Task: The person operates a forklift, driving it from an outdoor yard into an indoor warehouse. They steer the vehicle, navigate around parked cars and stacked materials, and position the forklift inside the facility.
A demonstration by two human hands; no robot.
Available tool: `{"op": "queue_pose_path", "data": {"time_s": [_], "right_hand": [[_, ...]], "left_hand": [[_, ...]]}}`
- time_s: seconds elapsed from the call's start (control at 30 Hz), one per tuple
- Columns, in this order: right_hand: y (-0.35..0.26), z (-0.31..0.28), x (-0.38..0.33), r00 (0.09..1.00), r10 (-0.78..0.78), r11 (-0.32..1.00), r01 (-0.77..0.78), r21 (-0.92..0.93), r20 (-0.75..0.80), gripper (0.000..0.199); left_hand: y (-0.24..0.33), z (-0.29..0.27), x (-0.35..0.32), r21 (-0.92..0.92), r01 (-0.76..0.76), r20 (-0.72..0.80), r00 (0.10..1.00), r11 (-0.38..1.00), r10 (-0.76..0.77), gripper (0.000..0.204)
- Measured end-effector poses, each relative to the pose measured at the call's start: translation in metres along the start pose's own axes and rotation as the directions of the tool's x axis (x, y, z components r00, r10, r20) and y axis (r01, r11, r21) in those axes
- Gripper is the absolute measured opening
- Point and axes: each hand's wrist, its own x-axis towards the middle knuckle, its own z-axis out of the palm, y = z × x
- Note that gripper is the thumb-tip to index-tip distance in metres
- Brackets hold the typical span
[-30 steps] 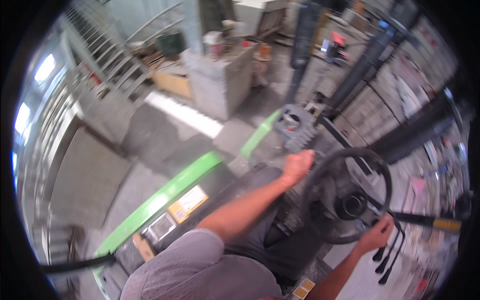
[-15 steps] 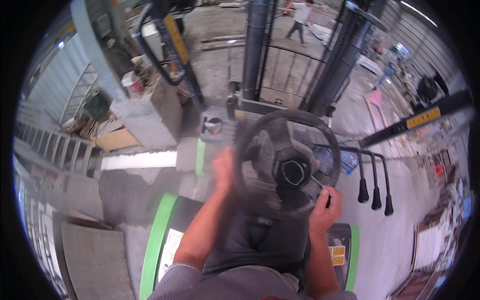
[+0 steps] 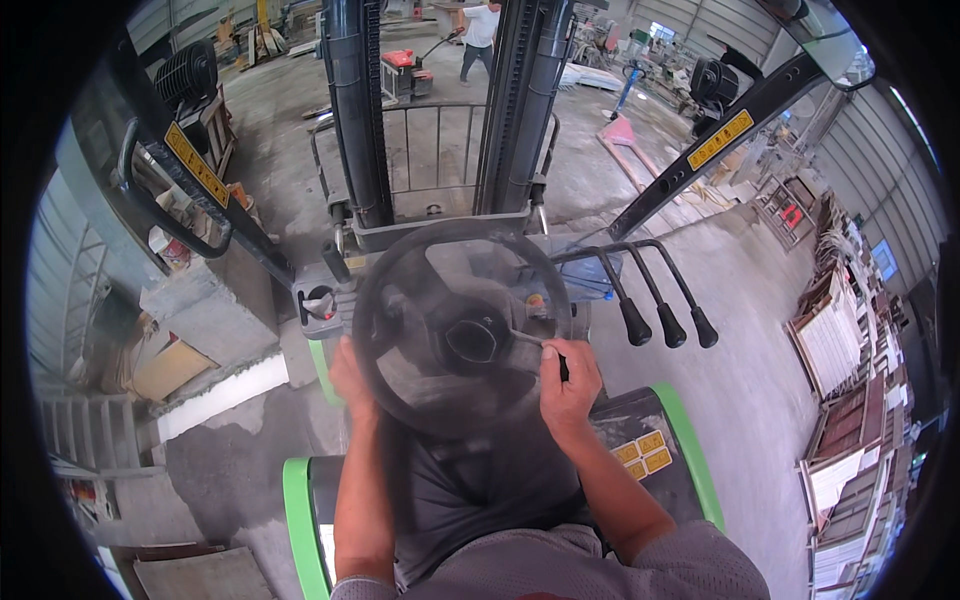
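Observation:
A black steering wheel (image 3: 440,232) stands in front of my lap. My left hand (image 3: 354,378) is at its left rim, closed against it; the fingers are blurred and partly hidden. My right hand (image 3: 572,388) is closed around the end of a thin column lever (image 3: 526,338) to the right of the hub. A black tip shows below the fingers. Farther right, three black-knobbed control levers (image 3: 668,322) stand untouched.
Ahead rise the forklift's mast (image 3: 356,120) and a load guard (image 3: 432,150). Beyond, a person (image 3: 481,40) in a white top stands by a red pallet truck (image 3: 408,75). A concrete block (image 3: 215,305) is at left; stacked frames (image 3: 835,340) line the right.
My view has turned right, so the mast, wheel and levers sit farther left in it. The red pallet truck has come into sight. My right hand keeps its hold on the column lever.

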Motion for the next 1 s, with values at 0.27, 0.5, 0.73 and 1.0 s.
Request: {"op": "queue_pose_path", "data": {"time_s": [0.27,0.5,0.73,1.0], "right_hand": [[-0.015,0.024,0.002,0.999,0.012,0.999,-0.011,-0.045,0.031,0.006],[-0.02,0.07,0.064,0.997,-0.066,0.995,0.064,-0.076,-0.032,0.006],[-0.084,0.117,0.086,0.965,-0.23,0.972,0.234,0.018,-0.129,0.006],[-0.183,0.088,-0.01,0.905,-0.414,0.886,0.375,0.274,0.098,0.017]], "left_hand": [[-0.022,-0.02,0.016,-0.14,-0.063,-0.018,0.998,0.988,0.061,0.048],[-0.022,-0.021,0.028,-0.175,-0.062,-0.008,0.998,0.983,0.062,0.044],[-0.023,-0.05,-0.009,-0.142,-0.068,-0.039,0.997,0.988,0.063,0.048],[-0.006,-0.046,-0.071,-0.114,-0.301,-0.102,0.951,0.947,0.29,0.045]]}}
